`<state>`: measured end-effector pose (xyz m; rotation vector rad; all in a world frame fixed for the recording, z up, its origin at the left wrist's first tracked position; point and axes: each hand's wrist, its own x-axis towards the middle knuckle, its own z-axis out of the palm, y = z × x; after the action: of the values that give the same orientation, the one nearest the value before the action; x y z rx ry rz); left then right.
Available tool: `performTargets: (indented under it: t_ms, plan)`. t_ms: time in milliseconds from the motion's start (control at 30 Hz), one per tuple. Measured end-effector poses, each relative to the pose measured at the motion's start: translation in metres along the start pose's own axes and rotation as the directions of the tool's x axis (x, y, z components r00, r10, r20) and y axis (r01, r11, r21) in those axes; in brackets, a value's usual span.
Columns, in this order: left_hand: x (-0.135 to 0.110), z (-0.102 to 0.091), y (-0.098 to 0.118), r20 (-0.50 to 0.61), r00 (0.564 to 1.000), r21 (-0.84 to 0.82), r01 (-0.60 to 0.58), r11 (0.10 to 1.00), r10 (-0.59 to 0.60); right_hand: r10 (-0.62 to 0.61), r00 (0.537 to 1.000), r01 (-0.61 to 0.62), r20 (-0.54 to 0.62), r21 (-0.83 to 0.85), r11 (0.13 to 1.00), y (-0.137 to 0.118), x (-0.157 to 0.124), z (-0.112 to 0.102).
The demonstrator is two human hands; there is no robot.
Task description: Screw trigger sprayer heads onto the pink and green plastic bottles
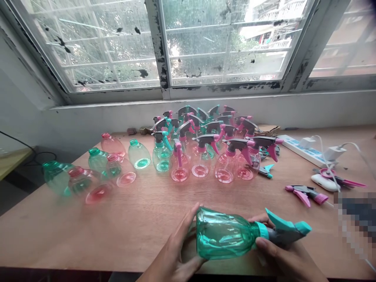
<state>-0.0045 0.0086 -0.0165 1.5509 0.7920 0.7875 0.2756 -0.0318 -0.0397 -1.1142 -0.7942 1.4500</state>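
A clear green spray bottle (225, 235) lies sideways between my two hands, just above the table's front edge. My left hand (183, 246) cups its base end, thumb and fingers wrapped around it. At the neck, my right hand (276, 250) grips the turquoise collar (261, 230) with thumb and fingers. The grey and turquoise trigger head (289, 230) sits on the neck and points right. Part of my right hand is hidden behind the bottle and the trigger head.
Assembled pink and green spray bottles (201, 156) crowd the table's back middle. Open bottles without heads (96, 180) stand at left. A loose pink trigger head (307, 194), a white earbud case (324, 182) and a power strip (305, 150) with cables lie at right. Windows rise behind.
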Motion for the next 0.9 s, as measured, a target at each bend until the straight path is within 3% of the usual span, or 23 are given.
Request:
performTargets:
  t_ms: [200, 400, 567, 633, 833, 900]
  plan:
    - [-0.001, -0.003, 0.009, -0.015, 0.998, -0.061, 0.058, 0.996, -0.059, -0.001, 0.999, -0.003, -0.04, -0.102, 0.995, -0.001, 0.001, 0.001]
    - [-0.001, -0.002, 0.008, 0.118, 0.992, -0.001, 0.04, 0.999, -0.04, -0.016, 1.0, 0.016, -0.013, -0.01, 1.0, -0.001, 0.001, 0.0]
    - [-0.006, -0.001, 0.011, 0.019, 0.999, -0.017, 0.039, 0.999, -0.038, 0.01, 1.0, -0.012, -0.029, -0.074, 0.997, -0.002, 0.0, 0.0]
    - [-0.005, -0.002, 0.011, 0.034, 0.998, -0.021, 0.061, 0.998, -0.06, 0.017, 0.999, -0.02, -0.034, -0.099, 0.995, -0.002, 0.0, 0.0]
    - [-0.001, -0.002, -0.002, 0.074, 0.993, 0.086, -0.095, 0.992, 0.088, -0.01, 1.0, 0.01, -0.001, -0.041, 0.999, 0.0, 0.0, -0.002]
    - [-0.002, -0.001, -0.001, 0.034, 0.997, 0.064, -0.071, 0.995, 0.068, -0.006, 1.0, 0.006, 0.001, -0.046, 0.999, 0.0, 0.0, -0.001]
